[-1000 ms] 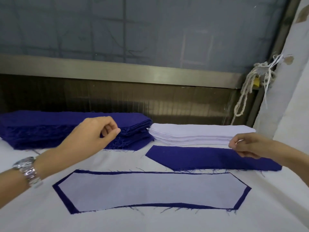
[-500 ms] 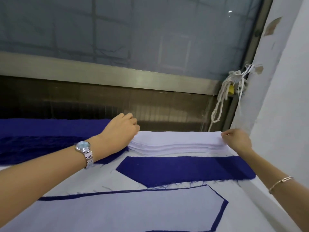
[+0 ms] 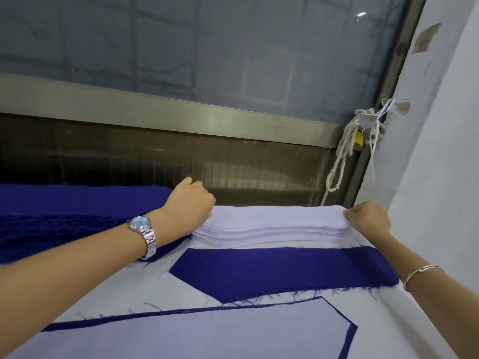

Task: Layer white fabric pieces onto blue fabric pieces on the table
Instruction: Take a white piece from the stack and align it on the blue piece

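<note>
A stack of white fabric pieces (image 3: 274, 226) lies at the back of the table. My left hand (image 3: 190, 203) pinches the top white piece at the stack's left end, and my right hand (image 3: 368, 218) pinches it at the right end. Just in front of the stack lies a bare blue fabric piece (image 3: 272, 268). Nearer to me a white piece lies layered on a blue piece (image 3: 207, 332), with a thin blue border showing around it. A thick stack of blue pieces (image 3: 77, 218) sits at the back left, partly behind my left forearm.
The table is covered in white cloth (image 3: 124, 294). A dark panel and a window frame (image 3: 181, 115) run along the back. A white wall (image 3: 440, 177) stands close on the right, with a knotted rope and a padlock (image 3: 359, 138) hanging beside it.
Both hands have moved to the ends of the white stack and taken hold of the top piece. The view has shifted right and closer to the stack.
</note>
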